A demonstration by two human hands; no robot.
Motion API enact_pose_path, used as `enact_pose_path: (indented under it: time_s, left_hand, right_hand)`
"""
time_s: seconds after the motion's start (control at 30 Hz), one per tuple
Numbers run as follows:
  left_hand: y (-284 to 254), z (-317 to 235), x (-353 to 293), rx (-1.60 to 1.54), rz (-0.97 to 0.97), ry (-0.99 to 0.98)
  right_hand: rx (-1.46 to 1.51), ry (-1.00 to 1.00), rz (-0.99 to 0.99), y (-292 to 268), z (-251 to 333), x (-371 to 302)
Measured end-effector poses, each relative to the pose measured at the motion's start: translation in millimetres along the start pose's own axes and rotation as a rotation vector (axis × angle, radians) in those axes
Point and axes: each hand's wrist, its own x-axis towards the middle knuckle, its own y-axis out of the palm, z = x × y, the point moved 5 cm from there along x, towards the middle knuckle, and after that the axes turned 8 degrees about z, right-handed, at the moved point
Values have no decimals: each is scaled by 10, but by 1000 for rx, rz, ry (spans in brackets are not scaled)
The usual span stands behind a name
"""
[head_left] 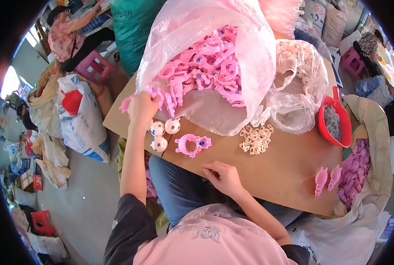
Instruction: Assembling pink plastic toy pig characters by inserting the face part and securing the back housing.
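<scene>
My left hand is closed at the left mouth of a big clear plastic bag, beside pink plastic parts. A pink piece shows at its outer side; what the fingers hold is hidden. Just below it sit three white balls with dark marks. A pink ring-shaped part with a blue insert lies on the brown board. My right hand rests near the board's front edge, fingers loosely bent and apart, with nothing visible in them.
Small cream-coloured pieces are heaped mid-board. Beyond them stands a clear bag of pale balls. A red scoop holds small grey pieces. Two pink parts lie at right, near an open sack of pink pieces. White sacks stand at left.
</scene>
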Motion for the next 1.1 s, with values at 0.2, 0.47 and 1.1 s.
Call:
enact_pose_path:
  time_s: [0.2, 0.47, 1.1]
  left_hand:
    - [190, 180, 66, 32, -71, -57]
    - [-225, -147, -182, -809, 157, 119]
    - [499, -1390, -1948, -1820, 1259, 377]
  right_hand:
    - [-37, -42, 27, 0, 23, -13]
    - [16, -42, 21, -9, 8, -78]
    - [549, 29, -348, -978, 508, -570]
